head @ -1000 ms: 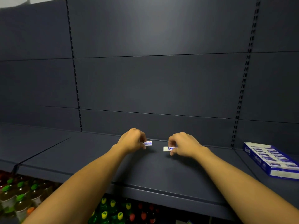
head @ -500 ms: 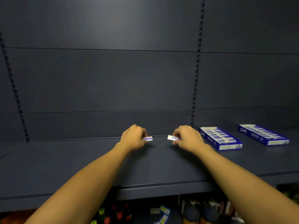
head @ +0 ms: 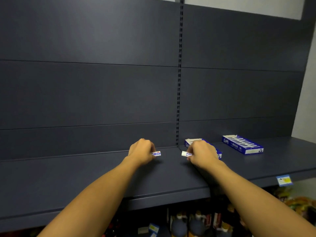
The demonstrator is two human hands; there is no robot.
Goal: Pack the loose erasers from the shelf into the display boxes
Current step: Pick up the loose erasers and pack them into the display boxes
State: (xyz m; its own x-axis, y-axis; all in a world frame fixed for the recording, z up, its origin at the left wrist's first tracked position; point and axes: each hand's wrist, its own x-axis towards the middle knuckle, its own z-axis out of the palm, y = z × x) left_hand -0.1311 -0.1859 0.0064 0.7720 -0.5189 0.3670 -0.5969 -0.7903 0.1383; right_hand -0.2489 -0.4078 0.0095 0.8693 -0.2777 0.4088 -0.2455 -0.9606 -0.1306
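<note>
- The left hand (head: 141, 152) pinched a small white-and-blue eraser (head: 156, 153) at its fingertips, just above the dark shelf (head: 85, 177).
- The right hand (head: 201, 154) pinched a second eraser (head: 186, 153) the same way, its white end poking out to the left.
- Two blue display boxes sat on the shelf: the nearer display box (head: 218, 153) was mostly hidden behind the right hand, while the farther display box (head: 242, 144) lay well apart to the right, open and showing rows of erasers.
- Risk, as I judged it: such shallow fingertip holds could let an eraser slip and drop past the shelf edge among the bottles (head: 186, 223) below.
- With the nearer box hidden by the hand, an eraser might catch the torn flap or land askew instead of seating in a row.
</note>
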